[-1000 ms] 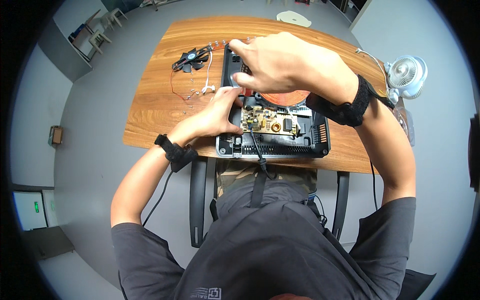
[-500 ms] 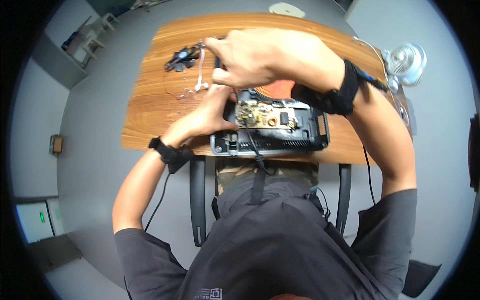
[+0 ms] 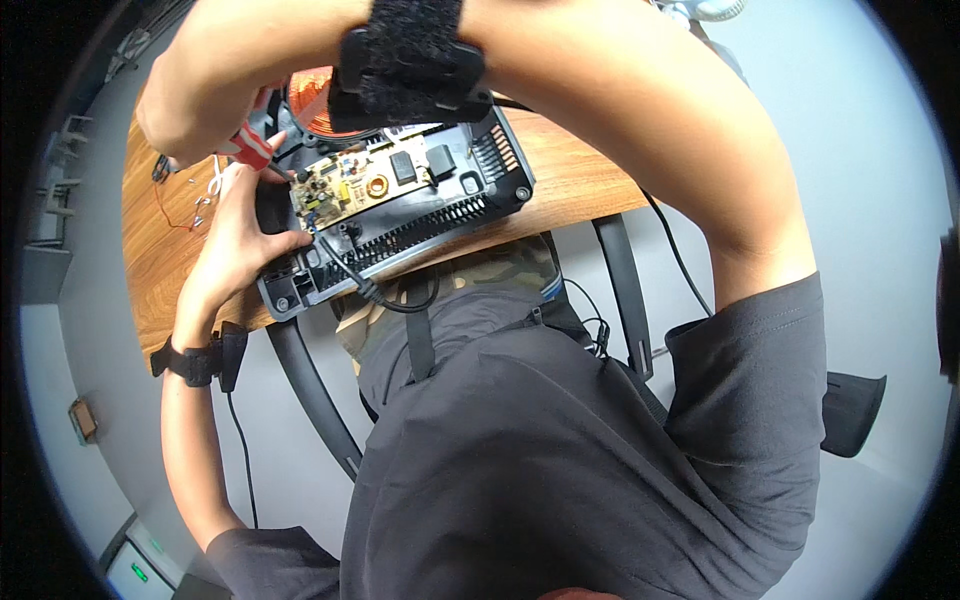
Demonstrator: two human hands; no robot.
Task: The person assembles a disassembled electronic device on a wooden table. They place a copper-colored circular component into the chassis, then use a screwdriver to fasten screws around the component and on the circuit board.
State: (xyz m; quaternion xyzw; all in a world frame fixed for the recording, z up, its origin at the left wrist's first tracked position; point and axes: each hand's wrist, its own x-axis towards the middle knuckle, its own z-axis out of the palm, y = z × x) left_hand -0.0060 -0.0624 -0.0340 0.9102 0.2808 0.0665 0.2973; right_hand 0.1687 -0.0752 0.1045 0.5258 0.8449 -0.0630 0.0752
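Observation:
A yellowish circuit board [image 3: 335,190] lies tilted in an opened black plastic appliance housing [image 3: 400,240], in front of a round copper coil [image 3: 312,100]. My left hand [image 3: 238,225] grips the board's left end, its thumb at the near corner and its fingers at the far one. Above it, my right hand [image 3: 185,110] is closed round a screwdriver [image 3: 250,147] with a red and white handle. The shaft slants down to the board's left end; its tip is hard to make out. My right forearm crosses over the coil and hides part of it.
A black cord [image 3: 365,285] runs from the housing over the front edge of the wooden table [image 3: 575,175]. Small loose parts [image 3: 198,212] and thin wires lie left of my left hand. Part of a pale fan [image 3: 705,10] shows at the far right.
The view has swung, so the housing now appears farther left and turned. My right hand has come from beyond the housing's left side to the board's left end, and the screwdriver now shows.

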